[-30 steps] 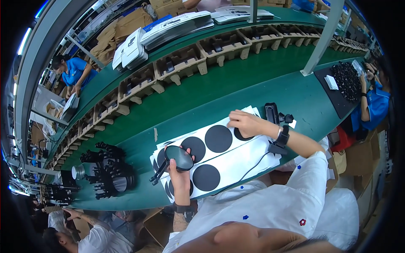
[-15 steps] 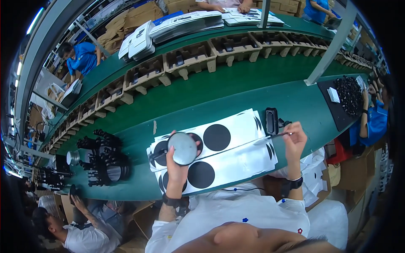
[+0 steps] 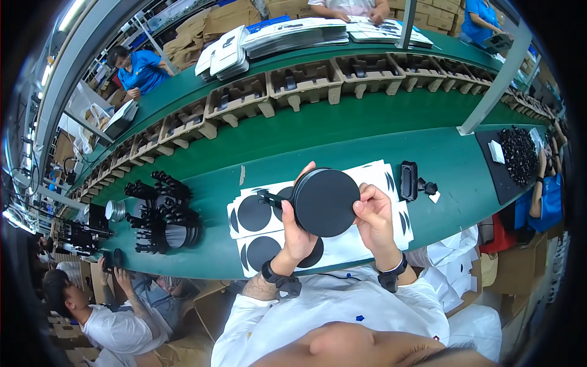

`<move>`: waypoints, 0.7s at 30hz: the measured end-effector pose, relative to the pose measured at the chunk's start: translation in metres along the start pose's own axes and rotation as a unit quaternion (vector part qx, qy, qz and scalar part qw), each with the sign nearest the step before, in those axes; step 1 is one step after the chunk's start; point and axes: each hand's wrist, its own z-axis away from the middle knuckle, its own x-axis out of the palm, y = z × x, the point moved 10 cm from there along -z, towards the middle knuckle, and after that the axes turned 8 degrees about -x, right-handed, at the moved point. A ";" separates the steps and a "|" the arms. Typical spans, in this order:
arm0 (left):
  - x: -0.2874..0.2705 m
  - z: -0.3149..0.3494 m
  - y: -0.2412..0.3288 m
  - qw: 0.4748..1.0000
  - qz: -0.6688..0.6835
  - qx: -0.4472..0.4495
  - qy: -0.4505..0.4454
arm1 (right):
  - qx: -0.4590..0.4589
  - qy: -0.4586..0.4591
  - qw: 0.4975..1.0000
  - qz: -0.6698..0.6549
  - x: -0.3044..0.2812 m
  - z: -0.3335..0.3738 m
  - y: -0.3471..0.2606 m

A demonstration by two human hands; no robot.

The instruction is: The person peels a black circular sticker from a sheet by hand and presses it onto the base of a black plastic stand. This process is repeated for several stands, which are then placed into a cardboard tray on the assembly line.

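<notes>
A round disc-shaped part (image 3: 327, 202) with a flat black face and a short black arm is held up above the sheets. My left hand (image 3: 298, 237) is closed round its left side, thumb in front and a fingertip showing over the top. My right hand (image 3: 376, 221) grips the disc's right edge, with the thumb and fingertips pressed at the rim. Beneath both hands lie white sheets (image 3: 342, 251) bearing round black stickers (image 3: 254, 213), partly hidden by the disc and hands. Right of the sheets rests an oblong black plastic piece (image 3: 408, 181), beside small black bits (image 3: 429, 187).
On the left of the green table (image 3: 220, 183) stand several black discs with arms (image 3: 165, 214) and a stack of silvery discs (image 3: 115, 210). Beyond runs a row of cardboard trays (image 3: 302, 85). A metal post (image 3: 495, 85) rises at right, near a black mat (image 3: 494, 174). Co-workers sit around.
The disc's face showed silvery before and is black now. My right hand, which held a thin dark piece at the sheets' right, has come left to the disc. The view has shifted slightly.
</notes>
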 end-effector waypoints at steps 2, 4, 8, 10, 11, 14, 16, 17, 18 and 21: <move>-0.003 0.002 0.002 1.000 0.013 0.002 0.011 | -0.005 -0.001 1.000 0.006 0.003 0.000 0.002; -0.006 0.005 0.003 1.000 0.011 0.003 0.012 | -0.007 -0.006 1.000 0.021 0.005 0.002 0.003; -0.010 0.008 0.005 1.000 0.003 0.004 0.012 | -0.013 -0.010 0.999 0.036 0.010 0.003 0.006; -0.011 0.008 0.006 1.000 -0.010 0.005 0.008 | -0.016 -0.010 0.999 0.040 0.012 0.003 0.007; -0.012 0.008 0.006 1.000 -0.010 0.005 0.008 | -0.021 -0.009 0.999 0.046 0.013 0.003 0.006; -0.019 0.007 0.004 1.000 0.005 -0.006 0.006 | -0.031 -0.006 0.998 0.060 0.017 0.004 0.006; -0.018 0.008 0.007 1.000 -0.005 -0.011 0.006 | -0.049 -0.001 0.994 0.094 0.019 0.004 0.004; -0.017 0.008 0.008 1.000 -0.016 -0.016 0.005 | -0.058 0.002 0.992 0.112 0.019 0.003 0.003; -0.017 0.008 0.009 0.999 -0.026 -0.020 0.004 | -0.058 0.002 0.992 0.112 0.020 0.003 0.004; -0.023 0.011 0.007 0.999 -0.001 -0.037 0.010 | -0.077 -0.004 0.985 0.151 0.023 0.005 0.003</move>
